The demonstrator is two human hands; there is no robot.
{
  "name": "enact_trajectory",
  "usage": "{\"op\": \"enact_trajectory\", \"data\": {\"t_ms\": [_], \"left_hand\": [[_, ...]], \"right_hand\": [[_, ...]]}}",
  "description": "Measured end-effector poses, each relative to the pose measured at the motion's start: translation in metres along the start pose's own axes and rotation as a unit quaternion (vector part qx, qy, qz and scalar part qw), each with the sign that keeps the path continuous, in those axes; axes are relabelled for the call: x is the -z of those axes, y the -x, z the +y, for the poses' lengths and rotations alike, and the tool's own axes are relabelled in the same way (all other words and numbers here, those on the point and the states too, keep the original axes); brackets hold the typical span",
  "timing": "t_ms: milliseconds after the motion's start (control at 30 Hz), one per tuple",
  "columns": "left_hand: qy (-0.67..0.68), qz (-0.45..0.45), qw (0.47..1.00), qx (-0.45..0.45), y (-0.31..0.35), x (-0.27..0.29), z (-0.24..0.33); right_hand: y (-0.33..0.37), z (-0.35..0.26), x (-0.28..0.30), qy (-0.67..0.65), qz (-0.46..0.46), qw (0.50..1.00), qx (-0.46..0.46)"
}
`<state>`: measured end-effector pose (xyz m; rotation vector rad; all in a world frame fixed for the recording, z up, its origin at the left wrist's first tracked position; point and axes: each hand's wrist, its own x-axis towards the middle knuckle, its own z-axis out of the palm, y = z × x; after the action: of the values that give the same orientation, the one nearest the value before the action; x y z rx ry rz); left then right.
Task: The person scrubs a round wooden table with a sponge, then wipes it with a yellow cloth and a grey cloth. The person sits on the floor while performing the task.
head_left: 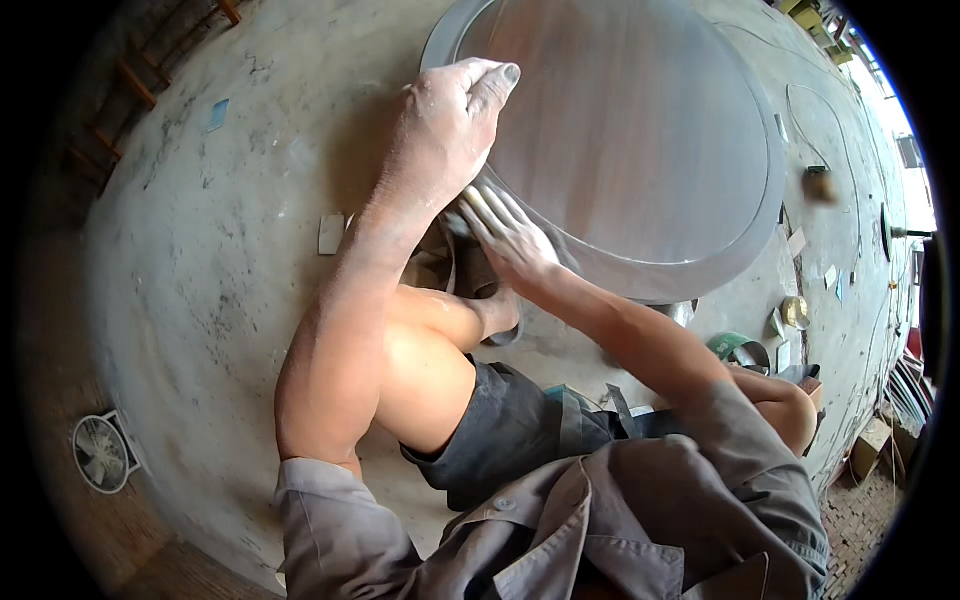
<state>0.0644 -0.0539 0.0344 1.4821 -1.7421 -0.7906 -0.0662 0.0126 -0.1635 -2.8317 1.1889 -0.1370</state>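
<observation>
Curled up, the left hand [455, 110] hides whether it holds anything, while the right hand [510, 235], gripping nothing I can see, is flat by the big round top's [620, 130] near edge, maybe to fit its curve.

White fan [101, 453] lower left; blue slip [218, 115] on grey floor [200, 270]; brown box [871, 445] lower right
</observation>
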Motion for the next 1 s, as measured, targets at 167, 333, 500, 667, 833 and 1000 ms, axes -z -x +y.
{"op": "enact_trajectory", "data": {"t_ms": [167, 333, 500, 667, 833, 1000], "left_hand": [[-0.009, -0.022, 0.999, 0.032, 0.018, 0.013, -0.020], [0.018, 0.041, 0.999, 0.022, 0.010, 0.025, -0.028], [0.036, 0.009, 0.998, 0.055, 0.010, 0.016, -0.026], [0.032, 0.049, 0.995, 0.078, 0.013, 0.036, -0.026], [0.041, 0.046, 0.997, 0.039, -0.001, 0.012, -0.011], [0.024, 0.051, 0.996, 0.069, 0.015, 0.027, -0.030]], "right_hand": [[0.033, -0.005, 0.001, -0.033, -0.001, 0.999, -0.010], [0.009, 0.002, -0.001, -0.068, 0.056, 0.996, -0.011], [-0.043, 0.000, -0.015, -0.060, 0.073, 0.995, -0.030], [0.041, -0.005, -0.001, -0.088, 0.038, 0.995, -0.020], [-0.057, 0.008, -0.016, -0.020, 0.047, 0.997, -0.050], [0.044, -0.001, 0.000, -0.079, 0.000, 0.997, -0.021]]}}
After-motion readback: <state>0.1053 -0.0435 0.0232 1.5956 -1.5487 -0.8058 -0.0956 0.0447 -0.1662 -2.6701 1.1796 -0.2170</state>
